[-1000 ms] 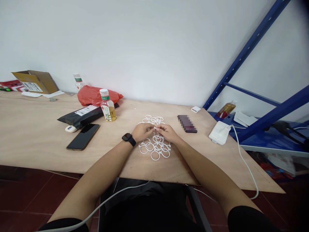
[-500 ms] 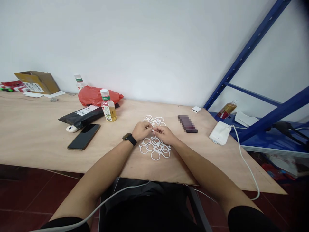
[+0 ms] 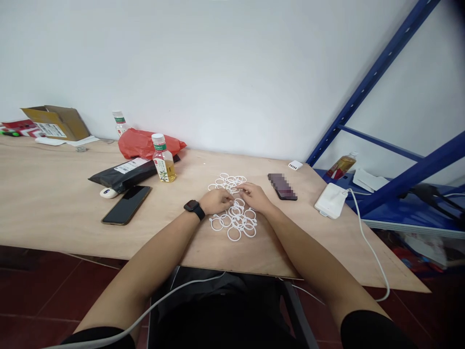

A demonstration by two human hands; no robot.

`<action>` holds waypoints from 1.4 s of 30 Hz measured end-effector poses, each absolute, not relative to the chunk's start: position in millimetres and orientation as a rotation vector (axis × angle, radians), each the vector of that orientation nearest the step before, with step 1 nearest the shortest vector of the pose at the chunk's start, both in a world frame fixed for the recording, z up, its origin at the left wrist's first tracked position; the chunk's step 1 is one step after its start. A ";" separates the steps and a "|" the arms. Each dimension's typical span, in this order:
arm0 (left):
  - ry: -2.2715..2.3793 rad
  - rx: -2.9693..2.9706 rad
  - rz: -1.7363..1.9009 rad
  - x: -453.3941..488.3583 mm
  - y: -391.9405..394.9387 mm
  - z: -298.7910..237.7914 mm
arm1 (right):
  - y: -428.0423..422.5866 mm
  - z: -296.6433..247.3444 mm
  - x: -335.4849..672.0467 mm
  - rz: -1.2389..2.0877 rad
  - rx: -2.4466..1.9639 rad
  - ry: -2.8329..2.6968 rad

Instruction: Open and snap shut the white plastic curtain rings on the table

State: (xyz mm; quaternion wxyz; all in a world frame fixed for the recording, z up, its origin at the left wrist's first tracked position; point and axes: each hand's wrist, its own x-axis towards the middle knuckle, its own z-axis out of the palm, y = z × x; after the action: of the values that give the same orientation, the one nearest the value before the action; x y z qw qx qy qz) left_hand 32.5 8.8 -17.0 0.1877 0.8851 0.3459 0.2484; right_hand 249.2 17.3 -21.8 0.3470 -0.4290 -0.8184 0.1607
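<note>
Many thin white plastic rings with small knobs lie on the wooden table in two groups, a far pile (image 3: 227,181) and a near pile (image 3: 238,224). My left hand (image 3: 217,200), wearing a black watch, is closed in a pinch on a white ring (image 3: 239,202) at the top of the near pile. Just to its right, my right hand (image 3: 254,197) has its thumb and finger together at the front edge of the far pile, on another white ring. The fingertips partly hide both rings.
Left of the hands are a phone (image 3: 127,205), a white mouse (image 3: 108,193), a black parcel bag (image 3: 123,174), a drink bottle (image 3: 163,160) and a red plastic bag (image 3: 136,144). A dark pixelated device (image 3: 282,186) and a white corded power bank (image 3: 331,200) lie right.
My hands, together before, have moved apart. The right fingers have gone up to the far pile, and the left fingers have dropped to the near pile's top.
</note>
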 end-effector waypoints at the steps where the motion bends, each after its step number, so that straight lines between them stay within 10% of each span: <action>1: 0.954 2.499 0.677 32.9 8.2 -16.9 | 14.8 -19.7 251.4 0.424 -1.094 -2.158; 42: 1.140 2.284 0.958 36.0 9.6 -21.2 | 3.8 -13.2 248.5 0.405 -1.084 -2.233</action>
State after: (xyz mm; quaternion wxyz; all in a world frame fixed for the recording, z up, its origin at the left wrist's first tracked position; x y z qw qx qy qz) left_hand 36.0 9.6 -21.2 0.2061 0.8197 0.4092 0.3437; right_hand 248.5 3.8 -13.2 0.3080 -0.4100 -0.8447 0.1532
